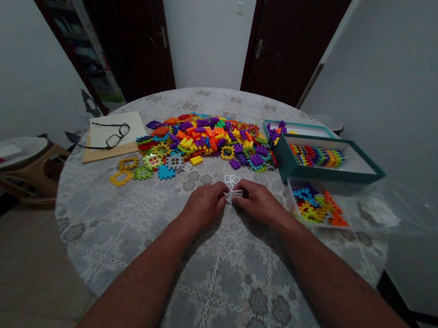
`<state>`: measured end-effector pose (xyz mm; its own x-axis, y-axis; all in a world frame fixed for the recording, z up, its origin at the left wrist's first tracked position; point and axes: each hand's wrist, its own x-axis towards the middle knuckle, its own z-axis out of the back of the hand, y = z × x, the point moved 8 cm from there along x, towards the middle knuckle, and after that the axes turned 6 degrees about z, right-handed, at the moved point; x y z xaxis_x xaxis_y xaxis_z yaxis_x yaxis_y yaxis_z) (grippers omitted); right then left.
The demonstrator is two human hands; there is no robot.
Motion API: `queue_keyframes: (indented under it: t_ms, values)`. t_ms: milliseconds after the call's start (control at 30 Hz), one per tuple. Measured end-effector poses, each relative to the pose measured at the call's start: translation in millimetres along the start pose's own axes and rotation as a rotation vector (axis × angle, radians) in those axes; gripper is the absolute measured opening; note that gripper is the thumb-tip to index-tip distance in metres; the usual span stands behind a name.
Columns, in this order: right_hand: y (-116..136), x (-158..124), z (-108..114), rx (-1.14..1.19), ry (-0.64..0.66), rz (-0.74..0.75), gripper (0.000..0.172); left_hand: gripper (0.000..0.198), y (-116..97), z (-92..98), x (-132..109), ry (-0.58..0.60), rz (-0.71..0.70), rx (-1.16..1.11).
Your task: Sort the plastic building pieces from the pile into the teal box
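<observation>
My left hand (205, 205) and my right hand (260, 199) meet near the middle of the round table. Between their fingertips they pinch a small white lattice piece (233, 194) made of thin bars. Just beyond it another white lattice piece (232, 179) shows; whether the two are joined I cannot tell. Both thumbs are partly hidden. Ahead of the hands spreads a large heap of colourful plastic building pieces (206, 135). Some flat pieces, such as a blue one (166, 172) and a grey one (175, 161), lie at its near left edge.
Eyeglasses (113, 141) rest on a board with paper (130, 123) at the left. On the right stand a green box (361, 156) with coloured pieces, a clear tray (298, 212) of pieces, and a transparent lid (410, 206). A patterned cloth (238, 292) covers the table.
</observation>
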<state>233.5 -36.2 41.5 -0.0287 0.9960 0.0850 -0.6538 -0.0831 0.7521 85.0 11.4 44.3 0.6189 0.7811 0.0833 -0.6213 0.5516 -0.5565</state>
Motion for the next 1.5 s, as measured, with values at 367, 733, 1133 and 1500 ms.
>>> queue_keyframes:
  t_ms: [367, 733, 1133, 1500]
  values:
    - [-25, 5, -7, 0.179, -0.057, -0.012, 0.040, 0.017, -1, 2.2, 1, -0.008, 0.001, -0.016]
    - [-15, 6, 16, -0.284, -0.269, 0.102, 0.013, 0.035, 5, 0.9, 2, -0.154, -0.167, 0.083]
    - [-28, 33, 4, -0.358, -0.138, -0.022, 0.039, 0.012, -2, -9.1, 15, -0.094, -0.128, 0.213]
    - [-34, 53, 5, -0.264, -0.127, -0.063, 0.023, 0.027, 13, -11.8, 15, -0.124, -0.110, 0.141]
